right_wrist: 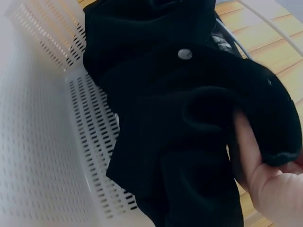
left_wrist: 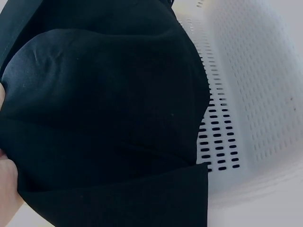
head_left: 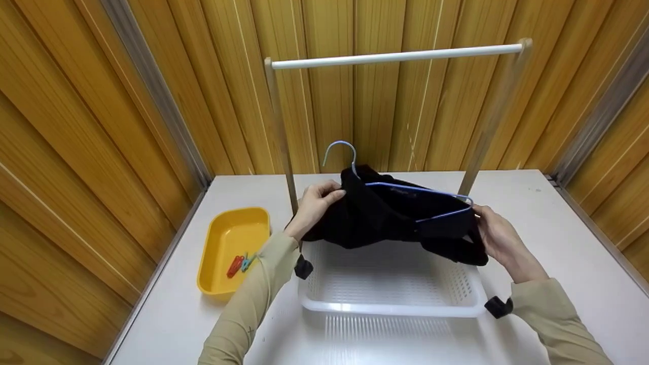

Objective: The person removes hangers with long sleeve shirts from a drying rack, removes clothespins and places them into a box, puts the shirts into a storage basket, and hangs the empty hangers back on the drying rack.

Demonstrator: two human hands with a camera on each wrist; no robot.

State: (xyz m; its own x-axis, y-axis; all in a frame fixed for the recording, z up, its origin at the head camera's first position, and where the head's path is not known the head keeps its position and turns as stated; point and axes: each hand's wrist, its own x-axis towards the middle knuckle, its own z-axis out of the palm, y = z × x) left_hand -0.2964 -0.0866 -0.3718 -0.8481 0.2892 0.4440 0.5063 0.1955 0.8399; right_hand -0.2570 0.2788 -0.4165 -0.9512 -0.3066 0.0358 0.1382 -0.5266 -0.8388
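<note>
A black garment (head_left: 375, 223), bunched and sagging, is held up over the white basket by both hands. A blue wire hanger (head_left: 354, 156) is partly inside it: the hook rises from the fabric at the left, while the right end of the frame shows outside the opening. My left hand (head_left: 313, 208) pinches the cloth just below the hook, thumb on top. At the other end, my right hand (head_left: 499, 235) grips the garment's edge beside the hanger's tip. The right wrist view shows a finger tucked into a fold and a round button (right_wrist: 185, 54) on the cloth.
Below the garment stands a white perforated basket (head_left: 393, 308). To its left, a yellow tray (head_left: 207, 253) holds a red clothespin (head_left: 235, 266) and a green one (head_left: 246, 262). Behind, a rack with a white rail (head_left: 395, 57) stands before the wood-panelled wall (head_left: 375, 111).
</note>
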